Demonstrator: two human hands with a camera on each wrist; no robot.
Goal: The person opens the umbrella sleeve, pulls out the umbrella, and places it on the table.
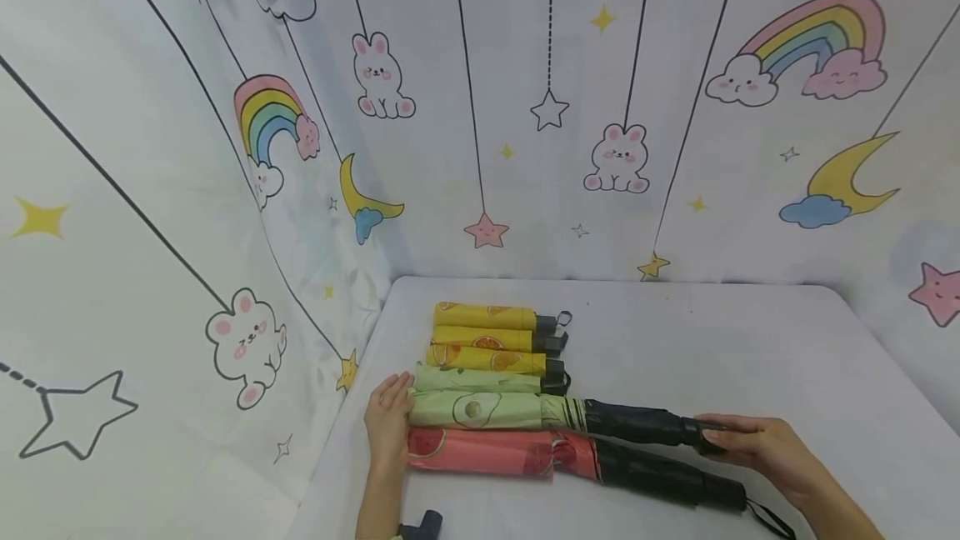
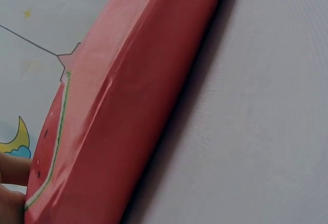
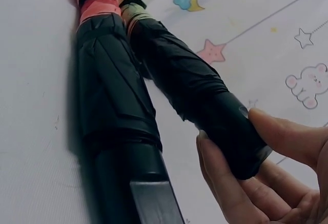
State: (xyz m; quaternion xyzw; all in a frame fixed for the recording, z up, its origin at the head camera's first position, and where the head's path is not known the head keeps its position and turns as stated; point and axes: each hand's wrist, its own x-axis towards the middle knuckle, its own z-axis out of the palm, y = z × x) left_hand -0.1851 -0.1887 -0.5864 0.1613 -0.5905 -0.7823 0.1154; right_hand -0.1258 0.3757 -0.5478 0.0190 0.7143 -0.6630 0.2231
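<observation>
My right hand (image 1: 757, 444) pinches the black handle end (image 3: 230, 137) of a long umbrella in a light green avocado-print sleeve (image 1: 480, 411). Up against the sleeve's left end is my left hand (image 1: 390, 415), its fingers extended along the ends of the row. Right below lies another long umbrella, its sleeve red with a watermelon print (image 1: 487, 451), its black handle (image 3: 123, 101) slanting toward the lower right. In the left wrist view the red sleeve (image 2: 128, 96) fills much of the picture, and only a little of the fingers (image 2: 15, 168) shows.
Above the avocado umbrella lie a short green umbrella (image 1: 476, 378) and three yellow orange-print ones (image 1: 483, 316), side by side, black handles to the right. A dark object (image 1: 427, 525) sits by the left forearm. The white table (image 1: 712, 348) meets a patterned cloth backdrop (image 1: 525, 182).
</observation>
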